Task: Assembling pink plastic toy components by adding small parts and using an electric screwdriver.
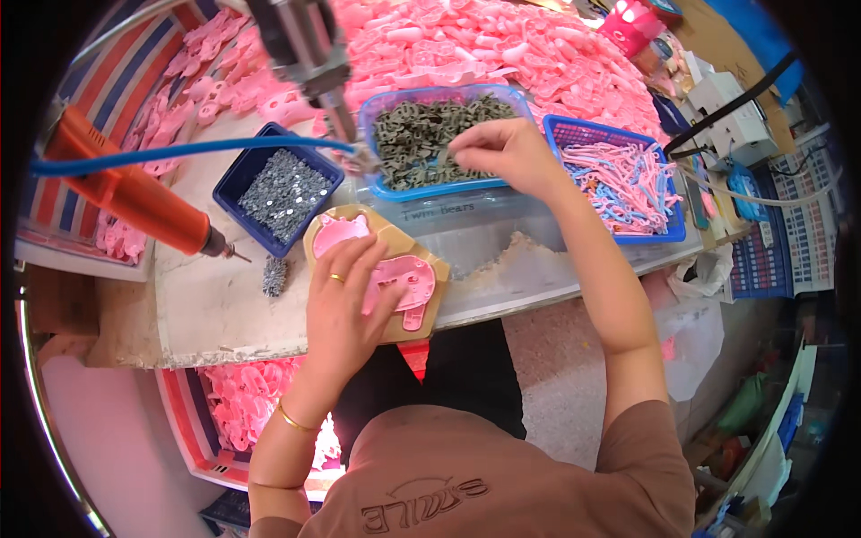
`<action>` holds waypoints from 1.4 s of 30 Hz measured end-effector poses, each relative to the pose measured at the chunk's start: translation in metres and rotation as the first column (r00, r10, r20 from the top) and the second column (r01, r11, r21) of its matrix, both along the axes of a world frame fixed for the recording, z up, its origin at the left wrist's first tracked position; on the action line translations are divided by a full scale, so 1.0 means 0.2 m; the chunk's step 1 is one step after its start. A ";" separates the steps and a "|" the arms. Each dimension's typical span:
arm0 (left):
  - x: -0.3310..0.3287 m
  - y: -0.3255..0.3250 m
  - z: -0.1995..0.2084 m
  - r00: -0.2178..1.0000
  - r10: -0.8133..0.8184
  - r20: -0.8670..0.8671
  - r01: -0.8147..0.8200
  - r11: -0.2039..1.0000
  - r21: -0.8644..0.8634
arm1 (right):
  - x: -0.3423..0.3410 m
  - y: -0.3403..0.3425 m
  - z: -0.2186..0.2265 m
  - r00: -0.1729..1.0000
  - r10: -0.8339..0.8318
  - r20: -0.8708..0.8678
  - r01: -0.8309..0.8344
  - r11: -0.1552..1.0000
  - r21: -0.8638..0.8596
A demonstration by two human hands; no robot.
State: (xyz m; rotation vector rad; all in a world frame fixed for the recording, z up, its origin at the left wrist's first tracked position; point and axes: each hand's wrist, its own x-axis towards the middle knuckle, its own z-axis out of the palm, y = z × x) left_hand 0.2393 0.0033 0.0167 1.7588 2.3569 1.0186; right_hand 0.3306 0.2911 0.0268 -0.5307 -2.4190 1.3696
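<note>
My left hand lies over a tan fixture block, its fingers spread across a pink plastic toy shell half seated in it. Another pink shell piece sits at the block's upper left, beyond my fingers. Above the blue-rimmed tray of small dark grey-green parts, my right hand has thumb and fingers drawn together in a pinch. Whatever is between those fingertips, if anything, is too small to make out.
A dark blue bin holds small screws. An orange power screwdriver and a metal machine head with a blue hose hang close by. Right is a blue basket of pink and blue strips; pink parts heap behind.
</note>
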 end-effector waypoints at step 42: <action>0.06 0.08 -0.01 0.273 0.039 0.961 -0.073 0.997 -0.019 | 0.49 -0.21 0.16 0.995 -0.091 -0.033 0.065 0.878 -0.475</action>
